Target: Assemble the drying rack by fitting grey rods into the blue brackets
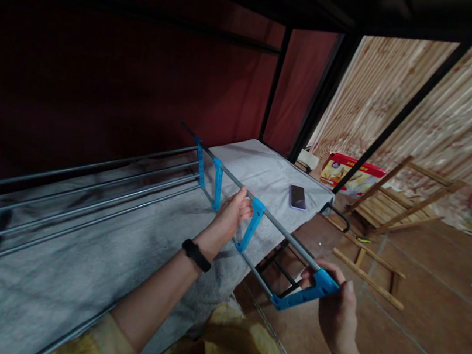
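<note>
Blue plastic brackets were set along a grey metal frame (289,238), which was held up by both hands over the edge of a bed (244,150) spread with a grey cover. The frame's upper tube was gripped near mid-length by the left hand (229,217), its fingers curled round between two brackets. By the right hand (338,318) the near end was grasped, the fingers closed about the end bracket (306,291); part of that hold was hidden by the plastic. No gap was left between frame and fingers on either side, and the end bracket was placed closer to the right hand than to the left.

The frame's long axis was slanted from the far left, by the dark red cloth (250,84), down to the near right, where its bracketed end was pointed out past the bed and over the tiled floor (432,313). Several long rods (82,196) were stretched leftward above the cover; whether they were joined to the frame could not be told. Beyond the frame, a phone (297,197) was seen on the bed.
</note>
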Available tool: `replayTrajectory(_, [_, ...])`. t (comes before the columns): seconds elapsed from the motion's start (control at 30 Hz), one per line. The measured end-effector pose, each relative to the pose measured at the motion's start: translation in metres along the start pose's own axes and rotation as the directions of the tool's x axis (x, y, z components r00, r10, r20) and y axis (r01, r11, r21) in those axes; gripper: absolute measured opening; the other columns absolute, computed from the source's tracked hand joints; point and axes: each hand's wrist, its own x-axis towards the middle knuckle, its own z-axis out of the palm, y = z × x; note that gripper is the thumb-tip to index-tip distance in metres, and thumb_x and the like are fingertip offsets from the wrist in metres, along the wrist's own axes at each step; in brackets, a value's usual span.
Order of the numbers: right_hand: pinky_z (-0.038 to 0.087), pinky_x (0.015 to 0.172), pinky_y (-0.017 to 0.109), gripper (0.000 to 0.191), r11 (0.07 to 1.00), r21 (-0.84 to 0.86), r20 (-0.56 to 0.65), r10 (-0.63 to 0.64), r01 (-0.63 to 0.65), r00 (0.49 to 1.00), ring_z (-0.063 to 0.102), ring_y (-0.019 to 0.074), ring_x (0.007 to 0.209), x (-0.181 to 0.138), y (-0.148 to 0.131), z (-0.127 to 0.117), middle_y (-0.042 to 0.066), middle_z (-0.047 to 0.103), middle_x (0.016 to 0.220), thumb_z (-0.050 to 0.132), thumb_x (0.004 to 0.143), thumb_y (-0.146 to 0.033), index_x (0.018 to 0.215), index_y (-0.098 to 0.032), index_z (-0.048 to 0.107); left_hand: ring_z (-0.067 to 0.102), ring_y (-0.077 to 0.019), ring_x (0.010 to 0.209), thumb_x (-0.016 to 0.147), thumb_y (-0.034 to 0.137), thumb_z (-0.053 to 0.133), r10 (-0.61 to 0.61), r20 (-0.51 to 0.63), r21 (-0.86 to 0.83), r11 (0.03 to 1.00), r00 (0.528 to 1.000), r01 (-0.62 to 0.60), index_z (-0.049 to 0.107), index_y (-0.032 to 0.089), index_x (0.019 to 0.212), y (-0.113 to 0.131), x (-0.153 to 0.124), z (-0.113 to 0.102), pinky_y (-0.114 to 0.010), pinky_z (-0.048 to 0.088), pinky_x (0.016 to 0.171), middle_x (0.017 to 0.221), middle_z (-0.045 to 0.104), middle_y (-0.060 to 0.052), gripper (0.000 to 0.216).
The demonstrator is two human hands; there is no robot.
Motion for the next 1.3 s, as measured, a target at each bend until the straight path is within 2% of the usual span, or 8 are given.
replayTrajectory(0.1, [0.042, 0.048, 0.027, 0.046, 1.000, -0.020, -0.022, -0.007, 0.006, 1.000, 0.052, 0.0144, 0.046, 0.002, 0.001, 0.009, -0.001, 0.062, 0.059, 0.047, 0.091, -0.062, 0.102, -0.021, 0.065, 0.070, -0.0183, 0.075, 0.095, 0.054, 0.048, -0.075, 0.048, -0.127, 0.989, 0.996, 0.080, 0.063, 0.016, 0.091, 0.001, 0.006, 0.021, -0.027, 0.051, 0.072, 0.075, 0.070, -0.008, 0.042])
replayTrajectory(0.3, [0.029, 0.040, 0.022, 0.040, 1.000, -0.027, -0.177, -0.006, 0.001, 0.984, 0.037, 0.0103, 0.036, 0.012, 0.004, 0.021, -0.006, 0.046, 0.044, 0.042, 0.092, -0.056, 0.089, -0.021, 0.061, 0.057, -0.0122, 0.050, 0.097, 0.038, 0.044, 0.060, -0.103, -0.222, 0.972, 0.993, -0.082, 0.049, 0.020, 0.073, -0.012, 0.011, 0.041, -0.025, 0.046, 0.061, 0.055, 0.056, 0.002, 0.030])
replayTrajectory(0.6, [0.022, 0.037, 0.022, 0.037, 0.995, -0.100, -0.244, 0.004, -0.029, 0.970, 0.035, 0.0102, 0.035, 0.022, 0.001, 0.025, -0.007, 0.042, 0.043, 0.046, 0.085, -0.056, 0.075, -0.022, 0.057, 0.052, -0.0113, 0.047, 0.094, 0.042, 0.044, 0.124, -0.221, -0.100, 0.984, 0.967, -0.149, 0.046, 0.022, 0.074, -0.022, 0.020, 0.045, -0.024, 0.044, 0.059, 0.052, 0.052, 0.004, 0.029])
replayTrajectory(0.83, [0.032, 0.042, 0.025, 0.051, 0.999, 0.012, -0.135, 0.039, -0.037, 0.990, 0.040, 0.0118, 0.038, 0.020, -0.007, 0.031, -0.004, 0.048, 0.045, 0.036, 0.088, -0.066, 0.077, -0.022, 0.060, 0.065, -0.0162, 0.063, 0.094, 0.053, 0.047, 0.105, -0.121, -0.049, 0.993, 0.987, -0.111, 0.052, 0.020, 0.081, -0.014, 0.020, 0.031, -0.030, 0.050, 0.072, 0.063, 0.062, -0.001, 0.036])
replayTrajectory(0.97, [0.048, 0.060, 0.032, 0.060, 0.998, 0.020, -0.034, 0.057, -0.056, 0.998, 0.063, 0.0199, 0.062, 0.018, -0.002, 0.018, 0.003, 0.063, 0.064, 0.030, 0.088, -0.072, 0.087, -0.023, 0.064, 0.069, -0.0186, 0.079, 0.091, 0.057, 0.051, 0.097, -0.094, 0.003, 0.995, 0.991, -0.097, 0.059, 0.017, 0.088, -0.010, 0.010, 0.001, -0.030, 0.051, 0.075, 0.082, 0.070, -0.008, 0.041])
replayTrajectory(1.1, [0.053, 0.070, 0.037, 0.058, 0.990, -0.069, -0.133, 0.111, -0.121, 0.985, 0.066, 0.0225, 0.073, 0.019, 0.040, -0.016, 0.006, 0.068, 0.075, 0.036, 0.086, -0.072, 0.089, -0.022, 0.065, 0.067, -0.0171, 0.077, 0.086, 0.044, 0.058, 0.190, -0.155, 0.295, 0.945, 0.970, -0.138, 0.061, 0.017, 0.087, -0.025, -0.009, -0.059, -0.029, 0.051, 0.073, 0.082, 0.069, -0.007, 0.027])
replayTrajectory(1.2, [0.053, 0.060, 0.035, 0.042, 0.926, -0.263, -0.158, 0.235, -0.270, 0.959, 0.063, 0.0206, 0.064, 0.008, 0.091, -0.041, 0.003, 0.068, 0.071, 0.059, 0.076, -0.062, 0.085, -0.021, 0.065, 0.065, -0.0187, 0.079, 0.085, 0.032, 0.053, 0.271, -0.233, 0.629, 0.774, 0.934, -0.068, 0.059, 0.019, 0.082, -0.044, -0.032, -0.119, -0.032, 0.051, 0.075, 0.080, 0.067, -0.005, 0.014])
replayTrajectory(1.3, [0.039, 0.039, 0.029, 0.034, 0.798, -0.469, -0.012, 0.423, -0.379, 0.906, 0.050, 0.0171, 0.042, -0.023, 0.135, -0.051, 0.000, 0.058, 0.051, 0.065, 0.068, -0.057, 0.062, -0.024, 0.060, 0.065, -0.0233, 0.092, 0.087, 0.030, 0.048, 0.363, -0.146, 0.887, 0.459, 0.920, -0.040, 0.061, 0.020, 0.090, -0.060, -0.066, -0.176, -0.038, 0.051, 0.087, 0.094, 0.069, -0.008, 0.017])
